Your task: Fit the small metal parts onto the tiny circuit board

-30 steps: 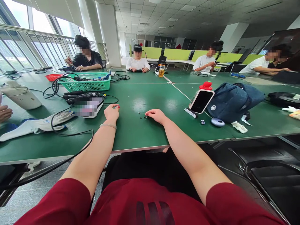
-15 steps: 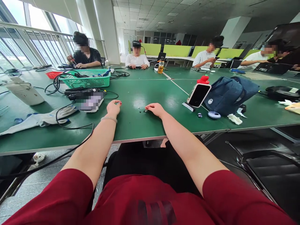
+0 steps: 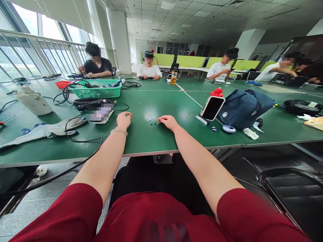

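Note:
My right hand [image 3: 168,122] rests on the green table [image 3: 141,141], with its thumb and fingers drawn together. Its fingertips touch a little cluster of tiny shiny parts [image 3: 156,123], too small to name. Just left of the cluster lie a tiny black piece [image 3: 151,124] and a tiny light piece [image 3: 149,120]. My left hand [image 3: 123,120], a band round its wrist, is closed with the fingertips together, pointing right. Whatever it may hold is hidden or too small to make out. Bare tabletop separates the two hands.
On the left are a grey-white glove [image 3: 50,127], a black cable [image 3: 83,156], a green basket [image 3: 98,92] and a white canister [image 3: 34,102]. Right of my hands stand a propped phone [image 3: 213,108] and a blue backpack [image 3: 242,109]. Several people sit around the table.
The camera has tilted up a little, so the table sits lower in view. My hands stay almost in place beside the tiny parts.

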`<move>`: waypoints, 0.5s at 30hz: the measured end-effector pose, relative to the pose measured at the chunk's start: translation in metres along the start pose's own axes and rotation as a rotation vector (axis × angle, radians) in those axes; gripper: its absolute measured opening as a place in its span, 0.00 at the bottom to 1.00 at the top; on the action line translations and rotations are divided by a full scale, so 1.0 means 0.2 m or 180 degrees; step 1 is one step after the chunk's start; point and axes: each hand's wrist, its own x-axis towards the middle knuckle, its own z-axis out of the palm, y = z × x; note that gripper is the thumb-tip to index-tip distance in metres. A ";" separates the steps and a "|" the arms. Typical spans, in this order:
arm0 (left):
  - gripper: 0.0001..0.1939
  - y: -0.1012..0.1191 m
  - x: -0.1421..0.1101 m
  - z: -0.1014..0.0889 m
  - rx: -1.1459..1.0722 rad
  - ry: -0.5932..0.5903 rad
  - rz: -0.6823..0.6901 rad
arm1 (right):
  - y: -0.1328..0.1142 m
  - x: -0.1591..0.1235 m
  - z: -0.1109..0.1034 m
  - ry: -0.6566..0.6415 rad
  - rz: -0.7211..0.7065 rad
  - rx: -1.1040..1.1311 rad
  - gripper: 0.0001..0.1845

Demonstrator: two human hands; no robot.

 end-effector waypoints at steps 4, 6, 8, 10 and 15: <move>0.08 -0.01 0.05 0.03 0.0364 -0.0014 0.0102 | 0.02 0.02 0.00 -0.0027 0.0022 0.0309 0.13; 0.08 -0.01 0.07 0.04 0.0609 -0.0054 0.0090 | 0.02 0.02 0.00 -0.0039 0.0086 0.0393 0.13; 0.09 -0.01 0.08 0.06 0.0876 -0.0125 0.0025 | 0.02 0.01 -0.01 -0.0019 0.0084 0.0309 0.14; 0.10 0.00 0.09 0.07 0.1119 -0.0241 0.0041 | 0.01 0.01 -0.01 -0.0073 -0.0059 0.0112 0.18; 0.09 0.00 0.10 0.09 0.1247 -0.0539 0.0415 | -0.04 0.00 0.02 -0.0392 -0.0480 -0.0743 0.26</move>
